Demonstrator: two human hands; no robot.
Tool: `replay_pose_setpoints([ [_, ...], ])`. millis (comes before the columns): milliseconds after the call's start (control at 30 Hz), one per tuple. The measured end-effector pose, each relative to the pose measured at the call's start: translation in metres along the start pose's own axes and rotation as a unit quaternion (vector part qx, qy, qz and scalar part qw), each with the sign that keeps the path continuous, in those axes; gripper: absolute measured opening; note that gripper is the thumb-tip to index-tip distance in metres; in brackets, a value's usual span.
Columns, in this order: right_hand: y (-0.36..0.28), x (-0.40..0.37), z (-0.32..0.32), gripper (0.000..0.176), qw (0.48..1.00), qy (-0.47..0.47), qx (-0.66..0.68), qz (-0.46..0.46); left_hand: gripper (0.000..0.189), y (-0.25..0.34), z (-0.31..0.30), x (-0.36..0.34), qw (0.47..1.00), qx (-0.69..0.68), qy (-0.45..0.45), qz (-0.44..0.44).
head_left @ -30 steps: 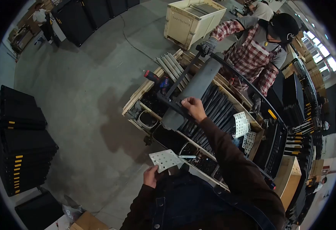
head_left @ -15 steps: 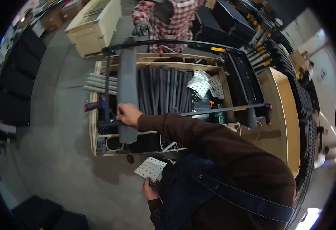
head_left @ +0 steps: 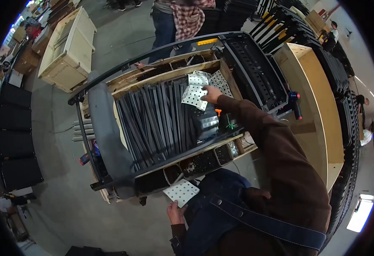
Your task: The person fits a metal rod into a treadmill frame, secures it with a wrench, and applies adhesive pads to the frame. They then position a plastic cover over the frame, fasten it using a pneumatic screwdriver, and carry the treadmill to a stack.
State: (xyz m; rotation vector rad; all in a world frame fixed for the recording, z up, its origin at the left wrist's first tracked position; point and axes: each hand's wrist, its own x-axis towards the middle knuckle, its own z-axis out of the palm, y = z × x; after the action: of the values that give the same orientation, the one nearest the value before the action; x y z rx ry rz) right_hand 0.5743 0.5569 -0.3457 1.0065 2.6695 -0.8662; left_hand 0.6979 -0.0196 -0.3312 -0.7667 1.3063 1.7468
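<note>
Head view: nearest, at 6 o'clock, the person's left hand (head_left: pixel 176 212) is closed on the lower corner of a white perforated plate (head_left: pixel 181 192). It holds the plate flat and face up close to the body, just short of the near edge of the wooden crate (head_left: pixel 161 77); that grip seems to keep the plate out of the way. Past it, black bars (head_left: pixel 152 119) lie side by side along the crate's floor, packed so that they cannot roll. At 9 o'clock a grey panel (head_left: pixel 105 132) rests on a black frame (head_left: pixel 144 55) that spans the crate. Further on, toward 12 o'clock, the right arm reaches across the bars. The right hand (head_left: pixel 213 94) has its fingers pinched on the edge of a second perforated plate (head_left: pixel 194 97), tilted up beside a plate stack (head_left: pixel 220 83) in the far corner. A drill (head_left: pixel 295 105) lies at 3 o'clock. Farthest off, a co-worker (head_left: pixel 182 17) stands at 12 o'clock.
</note>
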Motion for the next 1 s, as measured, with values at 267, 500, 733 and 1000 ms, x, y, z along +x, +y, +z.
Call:
replay_pose_setpoints([
  [267,0.071,0.065,0.057,0.069,0.999,-0.031,0.043,-0.006,0.009,-0.018,0.104,0.004,0.994,0.072,0.074,-0.040],
  [500,-0.026,-0.045,0.030,0.031,0.862,-0.070,-0.017,-0.502,0.042,-0.023,0.189,0.111,0.991,-0.128,-0.025,0.002],
  [733,0.007,-0.064,0.029,0.034,0.802,-0.159,-0.024,-0.575,0.045,0.007,0.293,0.168,0.963,-0.221,-0.152,-0.039],
  [1000,0.078,0.046,0.000,0.070,0.994,0.006,-0.086,-0.060,0.047,-0.003,0.306,0.188,0.996,-0.069,-0.047,0.031],
])
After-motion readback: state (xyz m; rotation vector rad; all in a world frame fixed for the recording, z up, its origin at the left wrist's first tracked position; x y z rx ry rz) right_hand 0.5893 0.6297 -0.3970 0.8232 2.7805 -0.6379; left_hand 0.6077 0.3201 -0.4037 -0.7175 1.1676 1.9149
